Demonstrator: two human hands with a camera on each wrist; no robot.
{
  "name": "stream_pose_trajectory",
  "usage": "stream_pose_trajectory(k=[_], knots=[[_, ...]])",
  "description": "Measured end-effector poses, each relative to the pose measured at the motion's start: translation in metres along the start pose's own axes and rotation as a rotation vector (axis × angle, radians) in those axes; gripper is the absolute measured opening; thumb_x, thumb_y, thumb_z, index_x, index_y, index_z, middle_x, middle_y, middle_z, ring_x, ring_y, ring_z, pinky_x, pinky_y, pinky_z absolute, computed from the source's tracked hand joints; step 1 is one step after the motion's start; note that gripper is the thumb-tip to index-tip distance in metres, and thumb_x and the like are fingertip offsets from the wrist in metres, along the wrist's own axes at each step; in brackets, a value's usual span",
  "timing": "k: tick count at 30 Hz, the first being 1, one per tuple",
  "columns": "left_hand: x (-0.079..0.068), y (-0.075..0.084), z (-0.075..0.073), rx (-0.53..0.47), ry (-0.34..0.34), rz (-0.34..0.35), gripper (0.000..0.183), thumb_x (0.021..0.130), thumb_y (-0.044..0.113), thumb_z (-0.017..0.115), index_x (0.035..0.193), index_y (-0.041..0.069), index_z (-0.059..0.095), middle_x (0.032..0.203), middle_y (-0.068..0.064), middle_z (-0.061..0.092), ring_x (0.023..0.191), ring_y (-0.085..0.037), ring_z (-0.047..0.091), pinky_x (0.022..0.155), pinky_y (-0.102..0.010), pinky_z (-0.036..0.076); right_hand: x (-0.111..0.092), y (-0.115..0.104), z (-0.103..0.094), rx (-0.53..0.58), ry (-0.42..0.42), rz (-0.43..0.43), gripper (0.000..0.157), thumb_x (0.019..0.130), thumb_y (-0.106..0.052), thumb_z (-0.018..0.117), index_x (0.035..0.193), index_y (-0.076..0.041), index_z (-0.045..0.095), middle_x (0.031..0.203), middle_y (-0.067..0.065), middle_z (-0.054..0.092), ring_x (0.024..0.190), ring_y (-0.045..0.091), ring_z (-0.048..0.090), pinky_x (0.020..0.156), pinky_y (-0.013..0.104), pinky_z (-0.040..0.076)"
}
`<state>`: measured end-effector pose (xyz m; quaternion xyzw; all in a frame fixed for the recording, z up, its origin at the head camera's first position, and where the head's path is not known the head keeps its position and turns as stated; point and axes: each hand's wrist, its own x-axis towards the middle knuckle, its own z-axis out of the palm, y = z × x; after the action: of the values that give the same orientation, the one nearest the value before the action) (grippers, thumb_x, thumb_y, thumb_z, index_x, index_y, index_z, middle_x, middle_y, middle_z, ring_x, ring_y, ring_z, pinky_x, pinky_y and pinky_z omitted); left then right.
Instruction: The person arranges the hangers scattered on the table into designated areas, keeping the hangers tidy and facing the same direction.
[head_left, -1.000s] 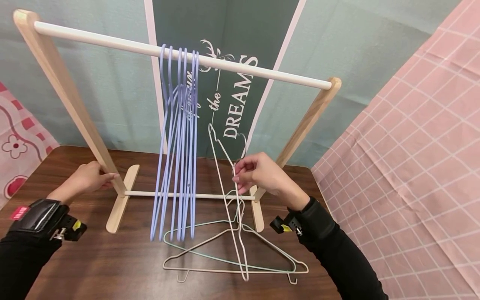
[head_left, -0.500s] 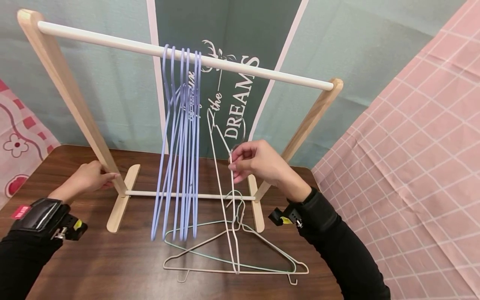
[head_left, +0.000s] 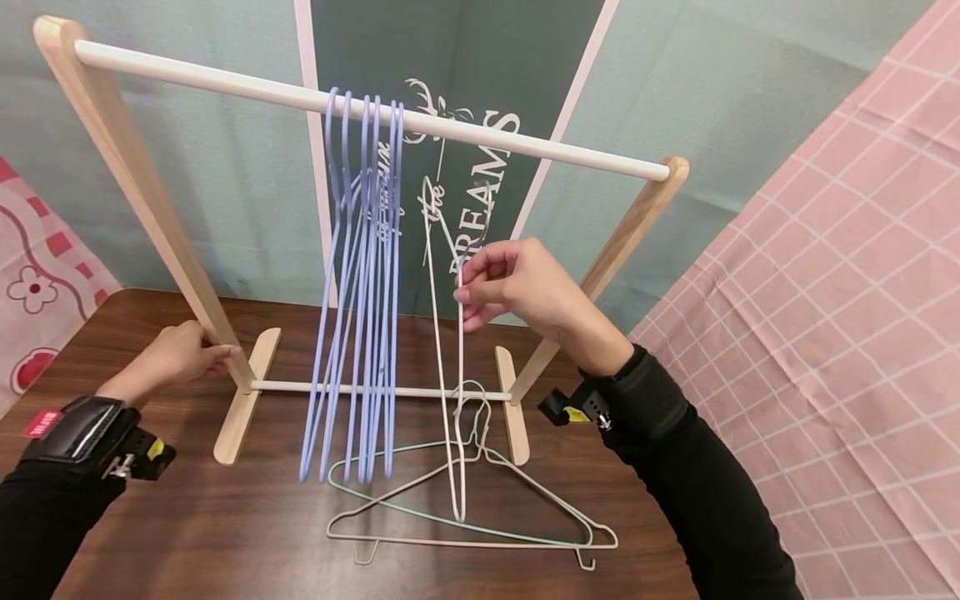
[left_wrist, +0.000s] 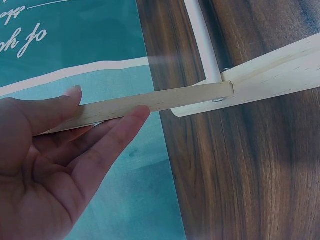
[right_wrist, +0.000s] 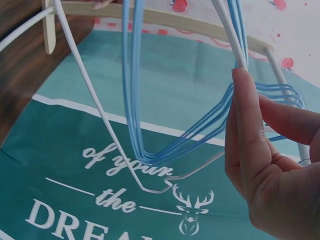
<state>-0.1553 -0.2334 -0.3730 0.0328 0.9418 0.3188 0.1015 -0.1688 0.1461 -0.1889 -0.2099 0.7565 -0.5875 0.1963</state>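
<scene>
My right hand [head_left: 525, 279] pinches one side of a white wire hanger [head_left: 461, 350] between thumb and fingers, just below its hook. The hanger is held upright and nearly edge-on, its hook below the rack's white rail [head_left: 540, 148]. In the right wrist view, the hanger's far shoulder [right_wrist: 95, 95] runs beside the blue hangers [right_wrist: 132, 100]. At the left, my left hand [head_left: 176, 354] holds the wooden post [head_left: 142, 200] of the clothes rack near its base. The left wrist view shows thumb and fingers [left_wrist: 125, 127] on either side of that post.
Several lavender-blue hangers [head_left: 367, 333] hang bunched left of the rail's middle. On the brown table [head_left: 180, 525] lie a mint green hanger [head_left: 420, 447] and a beige one [head_left: 435, 543], overlapping. A lower bar [head_left: 292, 387] joins the rack's feet. A pink checked cloth [head_left: 825, 333] hangs at right.
My right hand has lifted the white hanger upward, bringing its hook nearer the rail. The left hand stays on the post.
</scene>
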Motion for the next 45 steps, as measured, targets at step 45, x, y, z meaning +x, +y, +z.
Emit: stream_pose_trajectory(k=[45], knots=[[-0.001, -0.004, -0.001, 0.024, 0.004, -0.003, 0.037, 0.093, 0.019, 0.054, 0.086, -0.016, 0.061, 0.061, -0.003, 0.062, 0.054, -0.011, 0.055, 0.048, -0.028, 0.04, 0.023, -0.06, 0.008, -0.213, 0.078, 0.063, 0.005, 0.078, 0.016, 0.061, 0.077, 0.014, 0.056, 0.069, 0.021, 0.06, 0.052, 0.027, 0.061, 0.058, 0.043, 0.053]])
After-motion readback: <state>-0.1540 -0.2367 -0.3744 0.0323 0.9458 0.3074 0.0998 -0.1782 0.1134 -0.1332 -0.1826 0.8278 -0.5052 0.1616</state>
